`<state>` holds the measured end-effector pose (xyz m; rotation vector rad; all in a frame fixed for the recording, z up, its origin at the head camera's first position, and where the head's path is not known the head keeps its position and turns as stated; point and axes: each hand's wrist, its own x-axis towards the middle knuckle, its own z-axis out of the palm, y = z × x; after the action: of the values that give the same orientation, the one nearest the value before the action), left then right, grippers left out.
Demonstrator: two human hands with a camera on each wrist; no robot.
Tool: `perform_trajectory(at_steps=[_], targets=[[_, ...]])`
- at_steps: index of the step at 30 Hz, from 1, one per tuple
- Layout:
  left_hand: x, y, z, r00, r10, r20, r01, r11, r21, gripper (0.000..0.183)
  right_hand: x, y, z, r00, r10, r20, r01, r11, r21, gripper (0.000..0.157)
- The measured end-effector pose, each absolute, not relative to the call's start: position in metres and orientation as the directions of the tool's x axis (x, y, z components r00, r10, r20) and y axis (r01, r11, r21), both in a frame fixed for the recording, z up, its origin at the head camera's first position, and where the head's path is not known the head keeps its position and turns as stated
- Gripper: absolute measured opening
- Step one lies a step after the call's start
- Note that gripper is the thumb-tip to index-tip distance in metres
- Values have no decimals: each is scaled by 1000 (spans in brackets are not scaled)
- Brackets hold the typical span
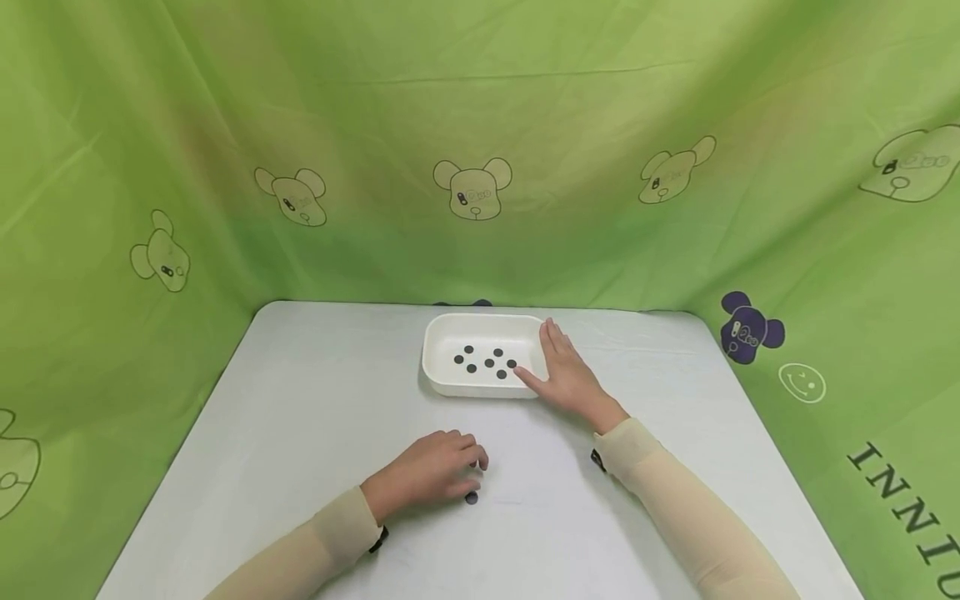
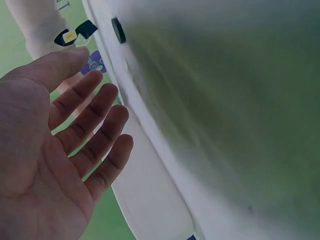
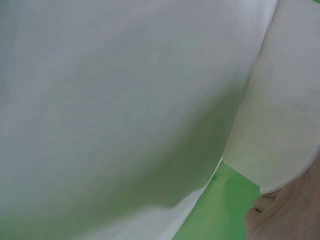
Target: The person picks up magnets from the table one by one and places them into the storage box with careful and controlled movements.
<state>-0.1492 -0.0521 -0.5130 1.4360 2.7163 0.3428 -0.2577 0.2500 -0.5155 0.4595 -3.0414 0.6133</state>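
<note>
A white oblong tray stands near the table's far edge, with several black discs lying on its floor. At the tray's right end is my right hand, its straight fingers laid along the rim and the thumb spread over the near right corner. That hand also shows beside the tray wall in the right wrist view. My left hand is low over the table in front of the tray, fingers loosely bent and palm bare in the left wrist view. A black disc lies just off its thumb.
The white table has rounded far corners. Green cloth printed with bear heads hangs behind it and along both sides. Each sleeve has a dark strap at the wrist.
</note>
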Motion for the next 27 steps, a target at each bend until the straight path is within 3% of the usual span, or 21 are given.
perform_trajectory(at_steps=[13,27], targets=[[-140,-59,-521,-565,825,16,800,543,256,18,-263,252,-518,-954,-288,81,-297,880,-370,110],[-137,-58,-522,-546,838,24,821,529,215,13,-258,251,-517,-954,-291,79,-298,876,-379,111]])
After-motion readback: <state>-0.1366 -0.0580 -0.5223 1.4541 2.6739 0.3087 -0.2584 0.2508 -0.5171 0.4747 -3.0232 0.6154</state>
